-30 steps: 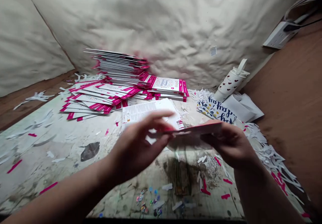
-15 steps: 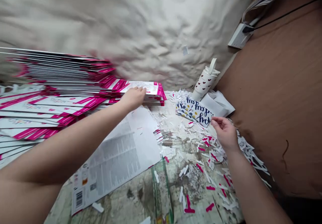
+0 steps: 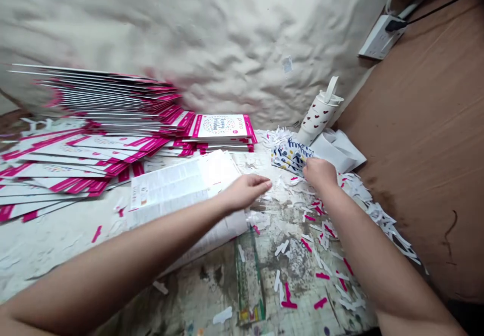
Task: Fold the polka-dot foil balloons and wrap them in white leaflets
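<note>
While the left hand [image 3: 245, 192] lies open and empty just past the edge of the folded printed sheet [image 3: 177, 185], the right hand [image 3: 319, 172] touches the navy-lettered cards [image 3: 291, 155] near the tabletop's far right corner; can't tell if it's gripping them. Heart-print tumbler [image 3: 319, 117] just behind the cards, pink-edged card stacks [image 3: 113, 99] toward the far left.

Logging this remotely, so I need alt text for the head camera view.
Two bare hands work over a scrap-strewn table: the left hand reaches just past a printed sheet, the right hand rests against a stack of navy-lettered cards. Pink-edged printed cards lie piled behind, left of a heart-patterned white tumbler.
</note>
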Tool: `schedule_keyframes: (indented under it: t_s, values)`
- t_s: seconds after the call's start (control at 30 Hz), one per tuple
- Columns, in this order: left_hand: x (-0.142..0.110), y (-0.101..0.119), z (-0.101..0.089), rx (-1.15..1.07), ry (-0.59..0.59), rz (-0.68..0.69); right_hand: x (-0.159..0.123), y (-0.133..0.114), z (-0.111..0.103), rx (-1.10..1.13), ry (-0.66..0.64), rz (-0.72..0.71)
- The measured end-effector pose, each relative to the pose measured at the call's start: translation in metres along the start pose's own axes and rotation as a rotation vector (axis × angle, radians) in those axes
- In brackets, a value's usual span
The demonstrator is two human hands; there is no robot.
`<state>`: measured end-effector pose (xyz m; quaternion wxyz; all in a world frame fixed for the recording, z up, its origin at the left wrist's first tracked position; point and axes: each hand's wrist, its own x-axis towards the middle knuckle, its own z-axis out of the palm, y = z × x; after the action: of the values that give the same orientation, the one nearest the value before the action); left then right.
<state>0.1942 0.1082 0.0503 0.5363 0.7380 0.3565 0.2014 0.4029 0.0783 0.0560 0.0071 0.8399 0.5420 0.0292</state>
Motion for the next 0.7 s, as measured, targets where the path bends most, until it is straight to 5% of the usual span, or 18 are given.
schedule_keyframes:
  t_s: [0.07, 0.17, 0.23, 0.3, 0.4, 0.47, 0.57, 0.7]
  values:
    - [-0.018, -0.002, 0.024, -0.318, 0.072, -0.075, -0.041, -0.017, -0.017, 0.040, 0.037, -0.129]
    - [-0.045, 0.000, 0.041, -0.730, 0.104, -0.088, -0.103, -0.027, -0.031, 0.395, 0.130, -0.576]
    - [-0.068, 0.005, 0.040, -0.802, 0.002, -0.086, -0.127, -0.019, -0.030, 0.705, 0.289, -0.535]
    - [-0.095, 0.009, 0.029, -0.736, -0.181, -0.085, -0.136, -0.005, -0.020, 1.031, 0.137, -0.419]
    - [-0.128, 0.002, -0.002, -0.391, -0.397, 0.058, -0.136, 0.012, 0.004, 1.381, -0.608, -0.419]
    - [-0.144, -0.017, -0.024, 0.060, -0.317, 0.182, -0.137, 0.017, 0.018, 1.498, -0.862, -0.368]
    - [-0.169, -0.052, -0.038, 0.759, -0.129, 0.147, -0.139, 0.019, 0.026, 1.658, -0.752, -0.120]
    - [-0.209, -0.062, -0.003, 1.022, -0.301, 0.056, -0.133, 0.015, 0.025, 1.729, -0.650, 0.014]
